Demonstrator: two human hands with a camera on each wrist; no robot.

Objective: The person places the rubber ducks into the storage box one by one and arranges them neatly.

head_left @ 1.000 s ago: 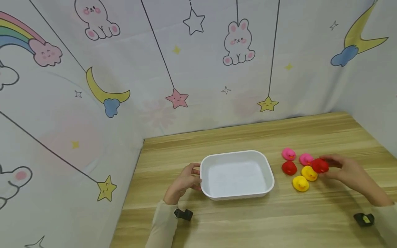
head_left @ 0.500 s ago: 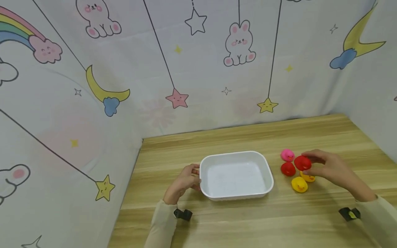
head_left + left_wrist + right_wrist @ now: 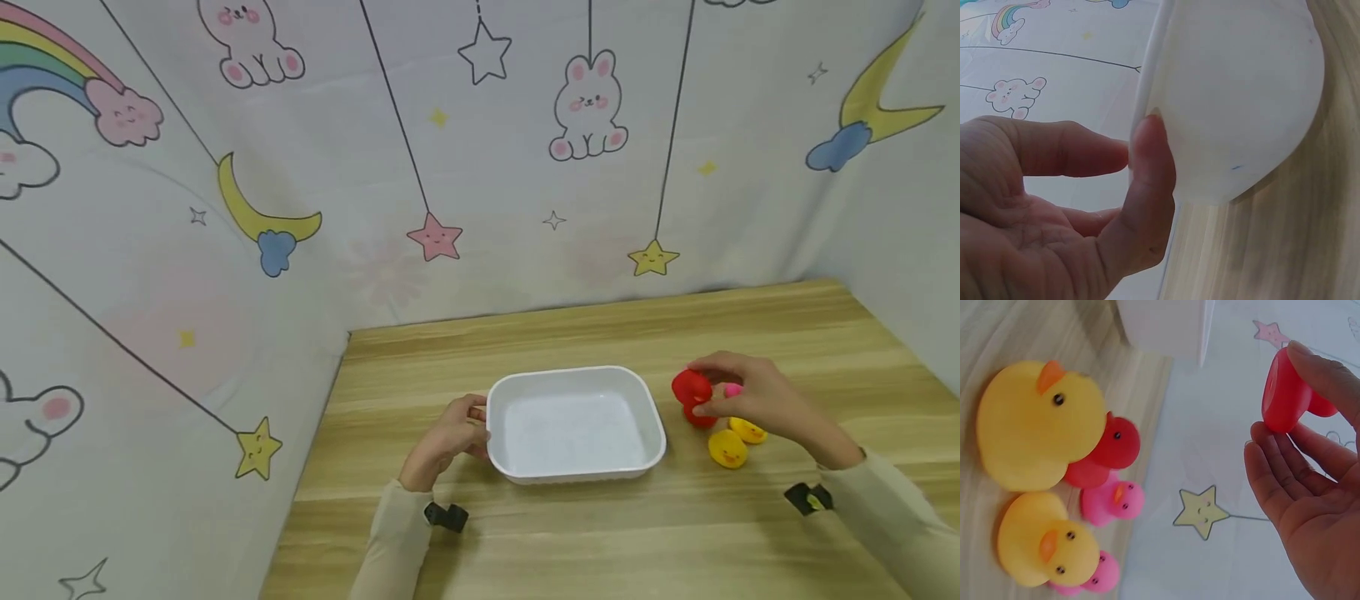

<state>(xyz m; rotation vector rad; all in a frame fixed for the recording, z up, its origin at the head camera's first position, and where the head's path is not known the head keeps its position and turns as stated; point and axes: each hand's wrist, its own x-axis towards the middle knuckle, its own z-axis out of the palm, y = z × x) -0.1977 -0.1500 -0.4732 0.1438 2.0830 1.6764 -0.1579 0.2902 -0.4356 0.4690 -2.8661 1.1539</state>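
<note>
A red duck is pinched between the thumb and fingers of my right hand, held above the other ducks; the right wrist view shows this red duck off the table. Below it on the table sits another red duck. My left hand is at the left side of a white tray. In the left wrist view, the thumb and a finger of my left hand pinch the wall of the tray.
Two yellow ducks stand nearest the front of the group, right of the tray. Pink ducks, one of them small in the right wrist view, are partly hidden behind others. A patterned cloth hangs behind the wooden table.
My right hand has carried the red duck leftward over the other ducks, from the right of the group to its left side. My left hand has stayed at the tray.
</note>
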